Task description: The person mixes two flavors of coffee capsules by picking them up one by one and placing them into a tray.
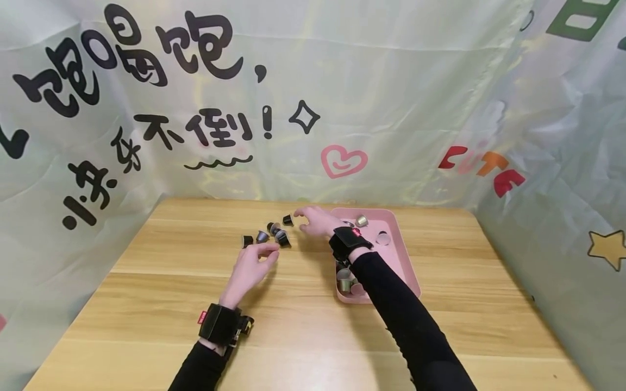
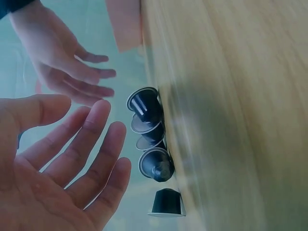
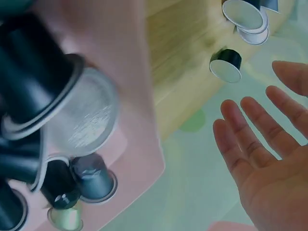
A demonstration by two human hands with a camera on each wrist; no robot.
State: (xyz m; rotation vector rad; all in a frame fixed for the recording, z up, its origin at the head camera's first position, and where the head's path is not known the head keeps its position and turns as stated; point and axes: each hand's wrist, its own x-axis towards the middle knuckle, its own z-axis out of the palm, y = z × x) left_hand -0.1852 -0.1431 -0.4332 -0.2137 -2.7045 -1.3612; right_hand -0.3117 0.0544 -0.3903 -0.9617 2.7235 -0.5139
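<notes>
Several coffee capsules (image 1: 282, 238) lie in a loose cluster on the table, black and grey ones together. My left hand (image 1: 251, 266) hovers just in front of the cluster, fingers relaxed and holding nothing. In the left wrist view, dark capsules (image 2: 156, 163) stand in a row beyond its fingertips. My right hand (image 1: 315, 221) reaches over the far left edge of a pink tray (image 1: 403, 260), its fingers spread and bare. Nearest to it is a single black capsule (image 1: 287, 220), silver lid showing in the right wrist view. More capsules (image 3: 94, 178) lie in the tray, partly hidden by the right arm.
The wooden table (image 1: 171, 304) backs onto a printed cloth (image 1: 391, 98), which also hangs along both sides. In the tray, a gold capsule (image 1: 362, 220) lies at the far end and a pale pink one (image 1: 383, 238) in the middle. The tray has a raised rim.
</notes>
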